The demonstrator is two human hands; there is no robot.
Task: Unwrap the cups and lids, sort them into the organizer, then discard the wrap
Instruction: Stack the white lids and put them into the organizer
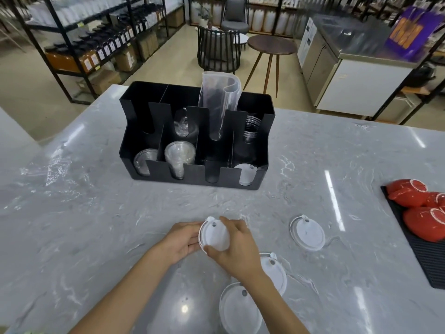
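Counter [96, 225]: grey marbled top that fills the near scene and carries everything named below.
Organizer [134, 131]: black divided box at the far middle of the counter, open side towards the person.
Organizer contents: a tall clear sleeve [219, 102] stands up out of a far compartment; clear cups [179, 154] lie stacked in the near compartments on the left; a few white lids [246, 174] sit in the near right compartment. The near compartment between them looks empty.
Black mat [423, 256]: at the right edge, with red bowls [409, 196] upside down on it, no part of the task.
Loose lids: one [308, 233] lies flat on the counter right of the hands; two more [240, 309] lie nearer, partly under the right forearm.
Held lids [213, 237]: white, tipped on edge at the near middle; it looks like a small stack, though the count is unclear.
Left hand [183, 239]: closed around the left rim of the held lids.
Right hand [234, 247]: clasped over their face, thumb low, fingers at the top.
Step in hand: likely gathering unwrapped lids into one stack.
Next move: probably pick up the loose lids, square the rims, then carry the stack far and right to the lid compartment.
Wrap: none plainly visible near the hands.
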